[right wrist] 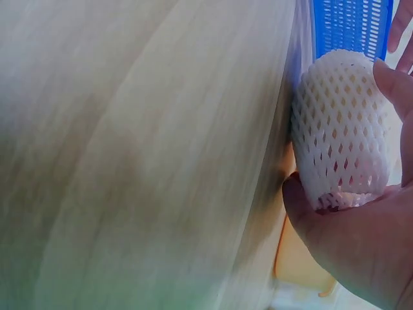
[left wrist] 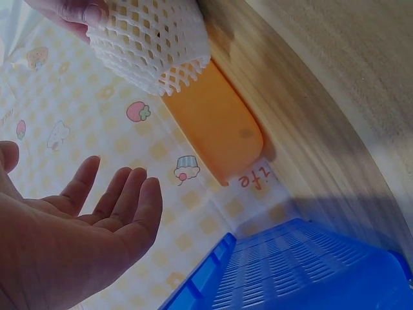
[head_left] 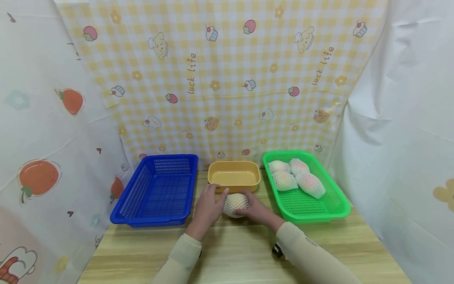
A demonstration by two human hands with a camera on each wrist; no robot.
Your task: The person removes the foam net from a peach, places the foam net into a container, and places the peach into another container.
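Note:
A round, pale fruit in a white foam net [head_left: 235, 205] is at the middle of the table, just in front of the yellow tub. My right hand [head_left: 260, 211] grips it from the right, thumb and fingers at opposite sides of the net; in the right wrist view, the netted fruit [right wrist: 342, 126] lies lengthwise in that hand [right wrist: 368, 239]. On its left, my left hand [head_left: 209, 207] is held with fingers spread and loosely bent. The left wrist view shows a gap between this hand [left wrist: 84, 232] and the foam net [left wrist: 155, 45].
Behind the hands stands a small yellow tub [head_left: 234, 189]. A blue basket [head_left: 154, 219] with slotted walls is on the left. At right, a green basket [head_left: 317, 217] holds several net-wrapped fruits [head_left: 310, 184]. A checked cloth [head_left: 227, 106] hangs along the back.

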